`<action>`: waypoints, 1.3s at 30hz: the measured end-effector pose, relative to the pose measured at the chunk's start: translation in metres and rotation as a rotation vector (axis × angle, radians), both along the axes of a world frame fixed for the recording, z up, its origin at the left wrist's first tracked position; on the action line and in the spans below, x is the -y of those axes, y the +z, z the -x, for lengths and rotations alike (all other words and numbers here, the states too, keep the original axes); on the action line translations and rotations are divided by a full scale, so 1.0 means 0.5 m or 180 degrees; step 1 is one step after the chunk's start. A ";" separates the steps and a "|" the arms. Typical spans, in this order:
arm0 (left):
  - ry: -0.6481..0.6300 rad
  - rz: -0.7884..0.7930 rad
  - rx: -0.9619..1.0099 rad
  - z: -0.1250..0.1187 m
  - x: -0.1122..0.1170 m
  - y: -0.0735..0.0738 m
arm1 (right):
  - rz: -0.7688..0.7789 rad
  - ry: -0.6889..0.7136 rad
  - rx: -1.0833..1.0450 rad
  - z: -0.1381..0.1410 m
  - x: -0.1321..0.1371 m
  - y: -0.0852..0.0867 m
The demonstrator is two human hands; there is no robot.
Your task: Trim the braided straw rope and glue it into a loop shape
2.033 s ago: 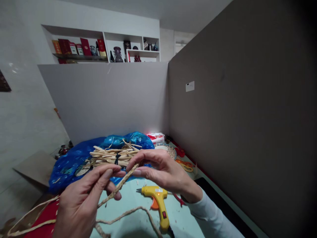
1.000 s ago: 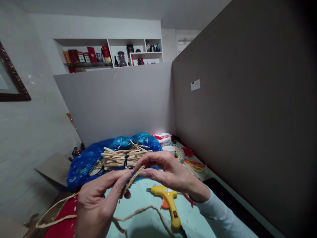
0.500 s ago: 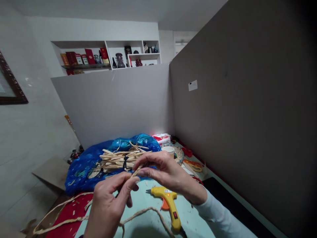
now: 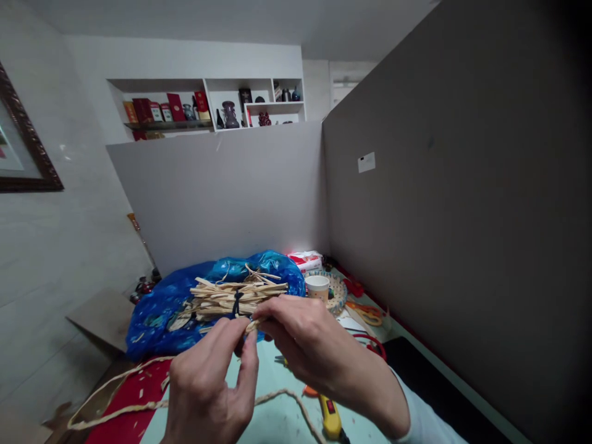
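The left hand (image 4: 208, 382) pinches a tan, twisted plant-fibre cord (image 4: 252, 325), its thumb and forefinger closed on it. Just to the right, the right hand (image 4: 314, 342) grips the same cord with curled fingers nearly together, its thumb mostly hidden. The cord is above the pale green tabletop (image 4: 272, 422), nearer than the dark-tied bundle of dry, straw-coloured strips (image 4: 217, 297) on the shiny blue plastic bag (image 4: 155, 308). A yellow plastic glue gun (image 4: 331, 419), partly covered, lies near the right wrist.
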State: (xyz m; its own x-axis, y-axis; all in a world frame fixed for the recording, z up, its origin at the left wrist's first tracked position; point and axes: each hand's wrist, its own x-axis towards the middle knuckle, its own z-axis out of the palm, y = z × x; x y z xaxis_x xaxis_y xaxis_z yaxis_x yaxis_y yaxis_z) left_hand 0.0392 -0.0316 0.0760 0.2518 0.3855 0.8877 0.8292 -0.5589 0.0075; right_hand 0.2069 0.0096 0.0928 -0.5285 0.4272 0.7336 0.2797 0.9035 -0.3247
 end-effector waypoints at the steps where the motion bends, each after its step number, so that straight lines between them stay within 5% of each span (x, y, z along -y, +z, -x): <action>1: -0.0002 -0.0055 -0.0019 0.000 0.000 0.000 | -0.0049 -0.0025 0.0004 0.002 0.003 -0.002; 9: 0.0139 -0.0146 0.0049 -0.008 0.030 -0.005 | -0.0422 -0.0116 -0.0163 0.019 0.033 -0.010; 14: 0.0093 0.0174 0.0139 -0.010 0.020 0.000 | -0.0104 0.0209 -0.0203 0.006 0.010 -0.002; 16: -0.0009 0.0568 0.0257 0.000 0.010 0.011 | 0.0288 0.0381 -0.0221 -0.005 -0.006 0.003; 20: -0.0631 0.2431 0.0980 0.029 -0.001 0.032 | 0.1430 0.0918 -0.0161 -0.019 -0.025 0.011; 26: -0.0801 0.2975 0.1850 0.027 0.020 0.043 | 0.2306 0.1172 -0.0260 -0.025 -0.029 0.017; 30: -0.0586 0.2784 0.2131 0.002 0.034 0.048 | 0.1735 0.0983 -0.0321 -0.036 -0.036 0.018; 39: -0.0408 0.2423 0.1713 0.000 0.038 0.043 | 0.0372 0.0677 -0.0566 -0.015 -0.013 0.021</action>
State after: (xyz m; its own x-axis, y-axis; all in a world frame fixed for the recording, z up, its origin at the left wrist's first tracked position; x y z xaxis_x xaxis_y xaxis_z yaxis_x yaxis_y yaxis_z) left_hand 0.0394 -0.0507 0.0973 -0.0383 0.9078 0.4177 0.5404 -0.3328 0.7728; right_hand 0.2143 0.0163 0.1032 -0.4828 0.4078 0.7750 0.0174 0.8893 -0.4570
